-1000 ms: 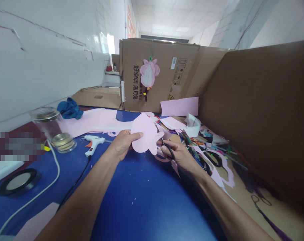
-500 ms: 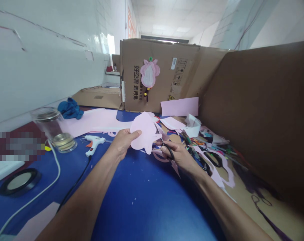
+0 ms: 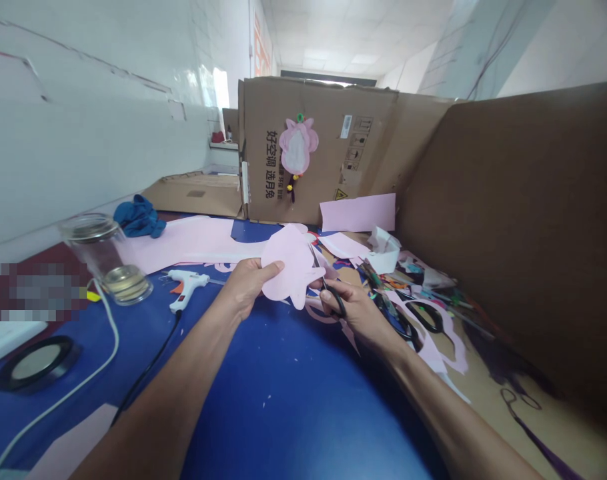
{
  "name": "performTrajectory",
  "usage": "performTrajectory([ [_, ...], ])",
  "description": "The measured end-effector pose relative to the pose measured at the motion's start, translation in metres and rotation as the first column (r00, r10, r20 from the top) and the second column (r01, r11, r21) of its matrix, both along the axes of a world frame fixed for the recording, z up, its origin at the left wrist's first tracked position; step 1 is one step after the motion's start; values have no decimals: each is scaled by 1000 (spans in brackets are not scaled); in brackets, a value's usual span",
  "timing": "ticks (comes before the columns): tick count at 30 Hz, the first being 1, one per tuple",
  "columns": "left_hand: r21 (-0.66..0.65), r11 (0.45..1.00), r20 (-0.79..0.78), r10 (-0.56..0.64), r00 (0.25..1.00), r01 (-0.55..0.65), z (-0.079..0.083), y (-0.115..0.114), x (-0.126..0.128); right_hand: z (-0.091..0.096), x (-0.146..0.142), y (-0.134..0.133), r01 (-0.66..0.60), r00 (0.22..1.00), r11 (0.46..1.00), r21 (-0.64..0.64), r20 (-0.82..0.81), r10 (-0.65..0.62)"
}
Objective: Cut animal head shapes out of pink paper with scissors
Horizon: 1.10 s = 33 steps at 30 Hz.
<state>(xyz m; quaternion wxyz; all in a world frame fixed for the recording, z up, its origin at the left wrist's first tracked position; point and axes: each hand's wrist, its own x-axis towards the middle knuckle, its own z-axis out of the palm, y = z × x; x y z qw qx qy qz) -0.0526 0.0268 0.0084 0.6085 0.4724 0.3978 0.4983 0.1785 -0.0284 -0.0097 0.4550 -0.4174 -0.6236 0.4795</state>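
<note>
My left hand [image 3: 246, 285] is closed on the left edge of a pink paper cut-out [image 3: 291, 265] with rounded lobes, held above the blue table [image 3: 288, 393]. Fingers of my right hand [image 3: 356, 311] are through the black handles of scissors [image 3: 329, 287]. The scissor blades point up into the right side of the cut-out. A thin pink offcut hangs below the scissors.
A white glue gun [image 3: 186, 287] with a black cord lies to the left, beside a glass jar [image 3: 106, 259]. Pink sheets [image 3: 188, 240] and scraps, a second pair of black scissors [image 3: 428, 317] and clutter lie to the right. Cardboard walls [image 3: 513, 220] enclose the back and right.
The pink cut-out has turned slightly in my left hand and the scissors have shifted a little along its right edge. Both hands stay in nearly the same place.
</note>
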Motion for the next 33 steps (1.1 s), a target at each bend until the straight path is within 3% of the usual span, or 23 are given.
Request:
performTrajectory([
  [7,-8,1000,-8,21,1000,-21,1,0,0,5,-2,-1,26,999,999,27,32,-27],
  [15,-1,1000,-9,-1,1000,1,2,0,-2,-12,1,4,-17,999,1000,-18,-51,16],
  [27,2,1000,-17,-14,1000,14,3,-1,-2,4,-4,-2,16,1000,997,79,12,-17],
  [33,-15,1000,-21,7,1000,-7,5,0,-3,-3,0,2,19,1000,1000,8,24,-19],
])
